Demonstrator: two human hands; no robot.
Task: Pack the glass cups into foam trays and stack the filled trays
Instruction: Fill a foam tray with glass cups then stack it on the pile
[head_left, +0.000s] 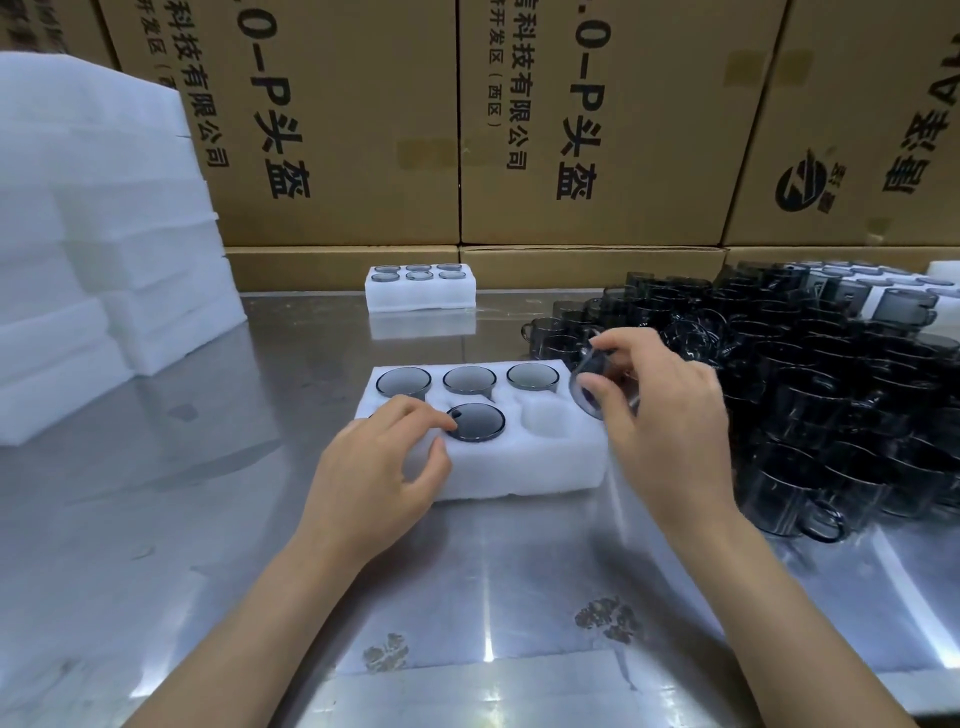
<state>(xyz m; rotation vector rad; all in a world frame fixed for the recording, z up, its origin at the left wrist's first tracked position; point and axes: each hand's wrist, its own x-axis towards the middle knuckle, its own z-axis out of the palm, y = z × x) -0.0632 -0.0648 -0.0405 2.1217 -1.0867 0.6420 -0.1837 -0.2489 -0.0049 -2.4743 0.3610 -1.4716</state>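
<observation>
You are holding a smoked glass cup (597, 387) tilted, mouth toward you, just beside the 3 o'clock end of the foam tray (519, 467). Your right hand (665, 415) is pinching it, thumb and fingers curled round its rim and wall, presumably to angle it toward the one open pocket (545, 423) at the tray's 4 o'clock position. Four pockets are showing seated cups, three along the 12 o'clock row and one at 6 o'clock; the pocket at 8 o'clock is hidden under your left hand (384, 467), so its contents cannot be told. That hand is resting on the tray with fingers loosely curled, one fingertip touching the rim of the middle front cup (477, 422) (likely steadying the light foam).

A filled tray (420, 288) is sitting at 12 o'clock, well apart. The loose cup pile (810, 395) is lying at 2 to 3 o'clock, near your working hand. Spare foam stacks (98, 234) are standing at 10 o'clock, cartons (597, 130) behind.
</observation>
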